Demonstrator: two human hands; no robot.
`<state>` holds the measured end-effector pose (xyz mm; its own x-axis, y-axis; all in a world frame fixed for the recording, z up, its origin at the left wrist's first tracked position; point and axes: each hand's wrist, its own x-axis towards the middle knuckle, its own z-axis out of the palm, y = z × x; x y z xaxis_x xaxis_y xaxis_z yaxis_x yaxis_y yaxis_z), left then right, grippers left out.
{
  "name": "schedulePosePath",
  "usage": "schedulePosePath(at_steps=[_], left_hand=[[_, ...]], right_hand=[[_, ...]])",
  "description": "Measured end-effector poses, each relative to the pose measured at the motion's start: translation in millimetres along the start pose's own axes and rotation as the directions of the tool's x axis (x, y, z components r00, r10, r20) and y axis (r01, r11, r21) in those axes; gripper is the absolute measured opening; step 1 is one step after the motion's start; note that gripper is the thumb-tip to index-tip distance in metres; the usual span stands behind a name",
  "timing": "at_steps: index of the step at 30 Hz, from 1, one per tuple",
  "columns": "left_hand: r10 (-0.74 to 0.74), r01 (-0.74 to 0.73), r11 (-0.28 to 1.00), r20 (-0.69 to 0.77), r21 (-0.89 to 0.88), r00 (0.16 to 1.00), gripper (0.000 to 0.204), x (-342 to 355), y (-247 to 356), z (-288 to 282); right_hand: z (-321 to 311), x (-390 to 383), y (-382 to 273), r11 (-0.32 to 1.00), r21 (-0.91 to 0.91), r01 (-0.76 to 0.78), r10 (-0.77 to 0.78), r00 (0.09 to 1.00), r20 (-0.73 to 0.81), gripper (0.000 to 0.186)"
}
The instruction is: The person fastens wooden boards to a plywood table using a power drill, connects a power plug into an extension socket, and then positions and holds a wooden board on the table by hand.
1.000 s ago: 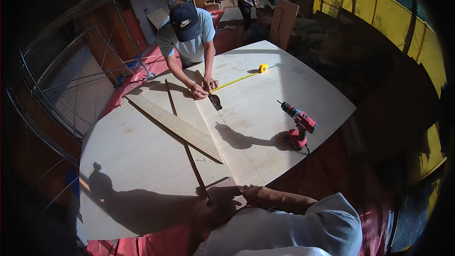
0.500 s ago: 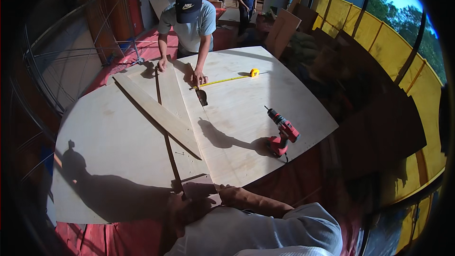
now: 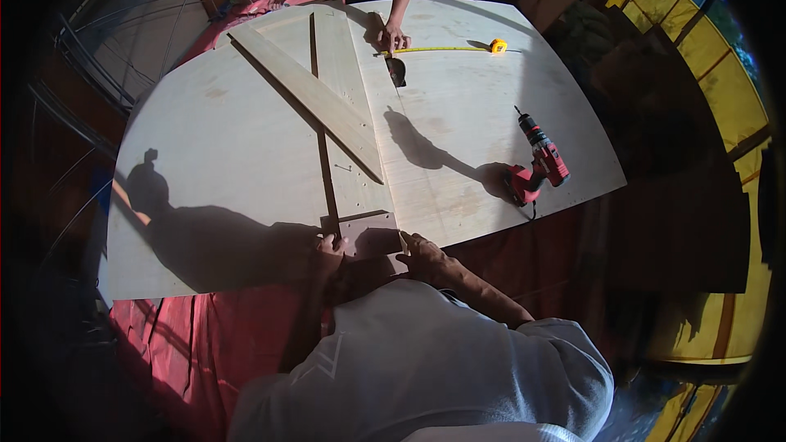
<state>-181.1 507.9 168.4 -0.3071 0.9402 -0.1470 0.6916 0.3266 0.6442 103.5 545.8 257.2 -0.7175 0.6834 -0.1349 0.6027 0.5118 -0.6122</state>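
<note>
Left hand [image 3: 330,250]: at the near edge of the long plywood strip [image 3: 354,123], on its near left corner; fingers curled onto the wood, palm down. Shadow covers them, so cannot tell whether they grip the edge or only press on it.
Long plywood strip: lies lengthwise away from the person, on the seam between the two plywood sheets; near end in shadow, between both hands.
Left plywood sheet [image 3: 213,155]: large, pale, flat on the red floor covering [image 3: 188,336]; carries the person's shadow.
Diagonal board [image 3: 307,98]: narrow, lies across the long strip from far left to near right, touching it.
Right hand [image 3: 424,255]: just beside the strip's near right corner, at the edge of the right plywood sheet [image 3: 475,139]; fingers bent and close together, resting on the wood, pinching nothing visible.
Co-worker's hand [image 3: 395,36]: far end, pressing on the tape measure [image 3: 497,46], yellow case, blade drawn out toward that hand.
Drill [image 3: 536,160]: red and black, lying on its side on the right sheet, well apart from both hands.
</note>
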Motion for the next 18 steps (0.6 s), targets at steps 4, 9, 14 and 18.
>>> schedulePosePath(at_steps=[4, 9, 14, 18], left_hand=[[0.047, -0.050, 0.995, -0.033, -0.085, 0.998, 0.049, 0, -8, 2], [0.006, -0.020, 0.979, -0.068, -0.202, 0.998, 0.046, -11, 14, -3], [-0.075, 0.067, 0.980, -0.034, -0.186, 0.997, 0.043, -15, 19, -15], [-0.040, 0.037, 0.987, -0.012, -0.156, 0.999, 0.040, -21, 26, -16]], right_hand=[[-2, 9, 2, 0.949, 0.218, 0.230, -0.216, 0.973, -0.085, 0.065], [48, 12, 43, 0.888, 0.405, -0.218, 0.285, 0.952, -0.113, 0.070], [29, 15, 36, 0.845, 0.492, -0.210, 0.256, 0.966, -0.028, 0.072], [38, 8, 44, 0.826, 0.540, -0.164, 0.244, 0.967, -0.078, 0.068]])
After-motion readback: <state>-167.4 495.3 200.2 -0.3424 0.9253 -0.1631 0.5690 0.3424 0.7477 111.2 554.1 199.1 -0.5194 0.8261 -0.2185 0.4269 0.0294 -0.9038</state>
